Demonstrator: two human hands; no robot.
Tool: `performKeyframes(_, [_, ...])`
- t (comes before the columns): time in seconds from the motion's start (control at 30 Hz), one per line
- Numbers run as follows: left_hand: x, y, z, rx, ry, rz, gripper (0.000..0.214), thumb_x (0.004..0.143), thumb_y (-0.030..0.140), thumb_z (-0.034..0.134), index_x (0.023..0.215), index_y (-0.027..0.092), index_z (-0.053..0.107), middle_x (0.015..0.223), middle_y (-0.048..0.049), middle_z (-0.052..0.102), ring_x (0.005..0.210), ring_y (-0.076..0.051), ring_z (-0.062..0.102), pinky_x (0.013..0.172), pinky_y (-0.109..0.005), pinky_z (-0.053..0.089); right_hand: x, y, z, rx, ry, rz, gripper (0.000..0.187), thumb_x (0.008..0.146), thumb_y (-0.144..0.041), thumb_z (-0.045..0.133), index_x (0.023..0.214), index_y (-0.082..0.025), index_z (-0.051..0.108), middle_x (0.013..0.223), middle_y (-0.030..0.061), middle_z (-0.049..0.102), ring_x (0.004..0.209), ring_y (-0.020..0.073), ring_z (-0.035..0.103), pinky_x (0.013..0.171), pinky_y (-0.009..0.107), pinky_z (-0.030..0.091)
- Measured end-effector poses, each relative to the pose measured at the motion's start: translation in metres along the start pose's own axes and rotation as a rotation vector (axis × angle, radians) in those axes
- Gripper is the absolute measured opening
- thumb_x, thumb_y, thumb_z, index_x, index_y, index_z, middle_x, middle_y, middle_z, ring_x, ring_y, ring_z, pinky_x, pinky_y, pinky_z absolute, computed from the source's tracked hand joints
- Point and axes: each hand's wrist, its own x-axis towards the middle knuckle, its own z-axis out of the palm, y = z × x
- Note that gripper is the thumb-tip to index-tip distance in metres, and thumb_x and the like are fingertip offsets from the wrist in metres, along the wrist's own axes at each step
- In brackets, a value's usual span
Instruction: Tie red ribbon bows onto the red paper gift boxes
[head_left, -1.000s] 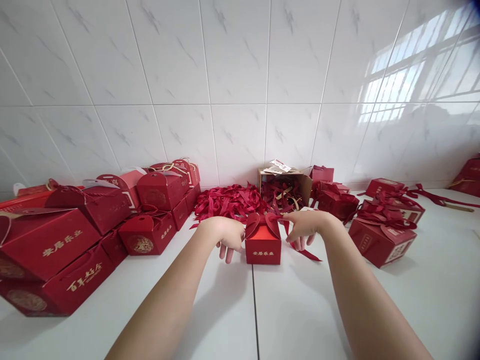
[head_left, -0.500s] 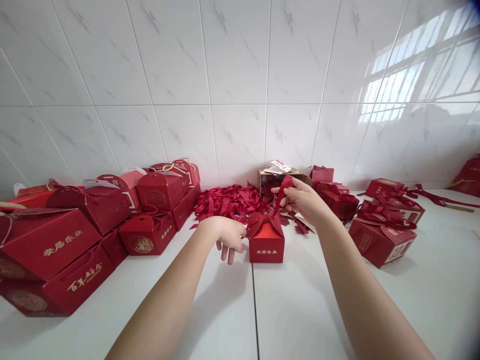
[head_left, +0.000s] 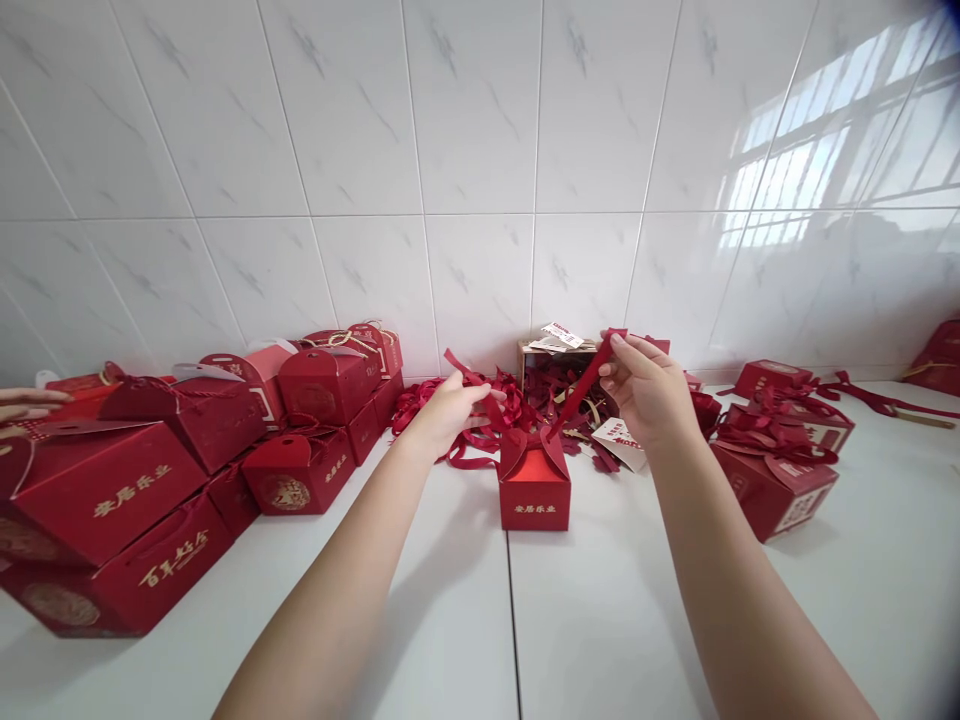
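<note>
A small red gift box (head_left: 535, 503) with gold lettering stands upright in front of me, its top flaps folded inward. A red ribbon (head_left: 581, 392) runs through the top of the box, and its two ends rise to either side. My right hand (head_left: 649, 385) is closed, pinching one end up and to the right of the box. On the other side, my left hand (head_left: 454, 410) is closed on the ribbon's left part, and a loose tip sticks up past the fingers. A loop of ribbon hangs below my left hand, beside the box.
Stacked red boxes (head_left: 154, 490) fill the left side, with another person's hand (head_left: 30, 403) at the far left. Behind my hands lie a heap of red ribbons (head_left: 420, 400) and a carton (head_left: 525, 350) with cards. Several ribbon-tied boxes (head_left: 780, 485) stand right.
My left hand has risen from beside the box and taken hold of the ribbon's left part. My right hand has moved right, drawing its end outward. The other person's hand shows more.
</note>
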Motion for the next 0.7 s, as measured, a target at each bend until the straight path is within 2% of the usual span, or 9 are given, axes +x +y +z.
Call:
performKeyframes(0.13, [-0.004,0.012,-0.004,-0.171,0.098,0.065,0.020,0.083,0.019,0.053,0.101,0.013,0.060,0.094,-0.0097,0.070,0.076,-0.013,0.066,0.067,-0.023,0.052,-0.004,-0.006,0.003,-0.023,-0.022,-0.033,0.021,0.062,-0.027,0.076,0.077,-0.019,0.064,0.071,-0.0033,0.058,0.053,0.0042,0.050,0.050,0.017,0.043])
performKeyframes(0.27, [-0.017,0.032,-0.008,-0.257,0.107,0.145,0.023,0.086,0.025,0.054,0.100,0.011,0.066,0.096,-0.0107,0.072,0.086,-0.016,0.067,0.077,-0.027,0.053,-0.007,-0.008,0.006,-0.102,0.014,-0.070,0.023,0.065,-0.036,0.075,0.073,-0.018,0.063,0.068,-0.0026,0.058,0.052,0.0052,0.051,0.048,0.018,0.040])
performKeyframes(0.37, [-0.028,0.042,-0.008,-0.230,0.114,0.207,0.026,0.085,0.032,0.058,0.097,0.012,0.070,0.094,-0.0102,0.073,0.090,-0.019,0.067,0.081,-0.028,0.051,-0.008,-0.005,0.008,-0.144,0.044,-0.086,0.026,0.066,-0.039,0.074,0.079,-0.018,0.064,0.069,-0.0023,0.061,0.051,0.0055,0.052,0.045,0.018,0.038])
performKeyframes(0.5, [-0.035,0.045,-0.008,-0.118,0.177,0.241,0.030,0.077,0.038,0.068,0.094,0.015,0.073,0.094,-0.0077,0.074,0.088,-0.019,0.066,0.077,-0.027,0.051,-0.005,-0.002,0.007,-0.189,0.075,-0.117,0.027,0.065,-0.039,0.075,0.082,-0.020,0.068,0.072,-0.0011,0.064,0.055,0.0071,0.054,0.047,0.019,0.038])
performKeyframes(0.7, [-0.031,0.044,-0.015,-0.166,0.418,0.292,0.027,0.059,0.032,0.082,0.079,0.017,0.075,0.077,-0.0036,0.073,0.074,-0.016,0.065,0.076,-0.028,0.050,-0.002,-0.004,0.003,-0.120,0.161,-0.154,0.026,0.062,-0.033,0.078,0.083,-0.023,0.068,0.070,-0.0039,0.065,0.055,0.0064,0.055,0.048,0.018,0.038])
